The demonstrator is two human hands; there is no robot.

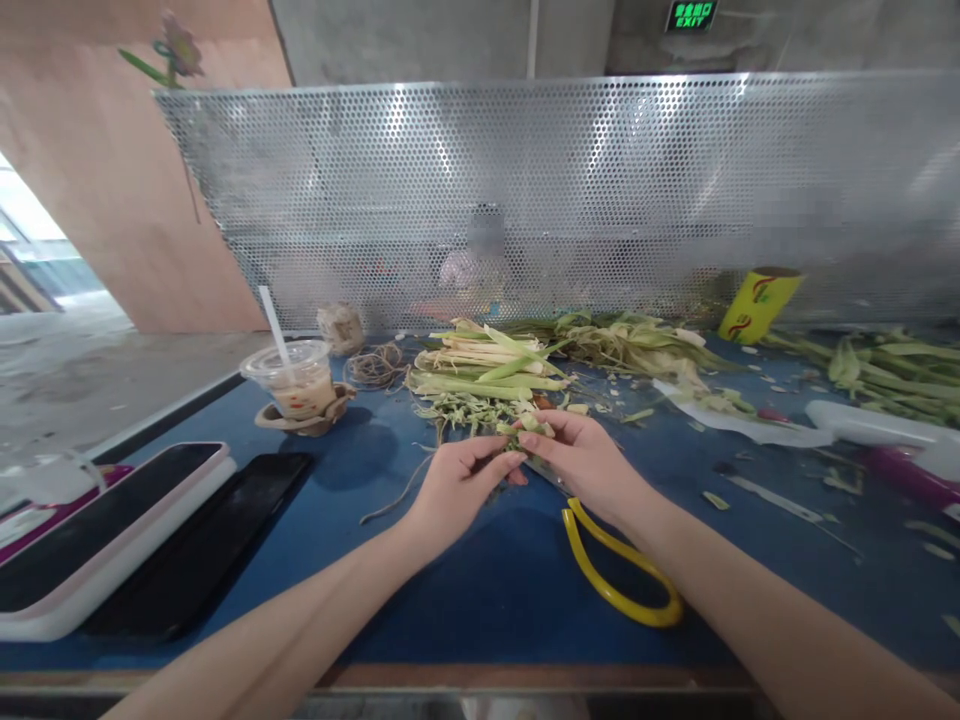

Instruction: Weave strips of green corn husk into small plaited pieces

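Note:
My left hand (pixel 459 492) and my right hand (pixel 589 462) meet over the middle of the blue table. Between their pinched fingertips is a small pale green plant piece (pixel 534 428), partly hidden by the fingers. Just below my right hand lies a pair of scissors with yellow handles (pixel 626 595), its blades partly covered by the hand. Behind both hands rests a pile of pale green leaf strips (pixel 484 365), with smaller curled green pieces (pixel 472 410) along its near side.
A drink cup with a straw (pixel 292 385), twine (pixel 375 367) and phones (pixel 112 520) are at left. Behind stands a perforated metal screen (pixel 525 180). More leaves (pixel 630 340), a yellow roll (pixel 759 305), white paper (pixel 750 425) and a thin blade (pixel 780 500) lie to the right.

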